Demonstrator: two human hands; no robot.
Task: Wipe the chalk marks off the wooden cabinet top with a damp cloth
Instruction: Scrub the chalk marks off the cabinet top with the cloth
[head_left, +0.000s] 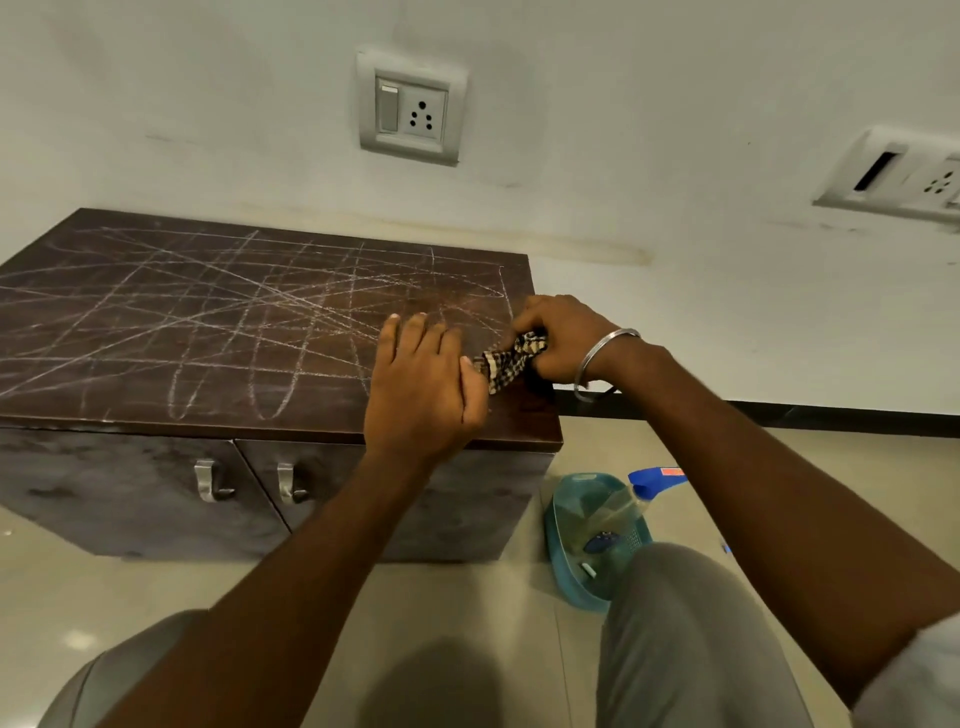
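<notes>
The dark wooden cabinet top (208, 332) is crossed all over by white chalk marks (270, 291), lines and loops. Over its right end both hands hold a checked brown-and-cream cloth (511, 358), twisted into a short rope. My right hand (566, 338), with a metal bangle at the wrist, grips one end with curled fingers. My left hand (421, 384) holds the other end at its thumb side, its fingers stretched out above the wood. Part of the cloth is hidden inside both hands.
A blue plastic basket (571, 571) stands on the tiled floor right of the cabinet, holding a clear spray bottle with a blue head (649, 480). Two cabinet doors with metal handles (210, 480) face me. A wall with sockets (410, 106) rises behind. My knees frame the bottom.
</notes>
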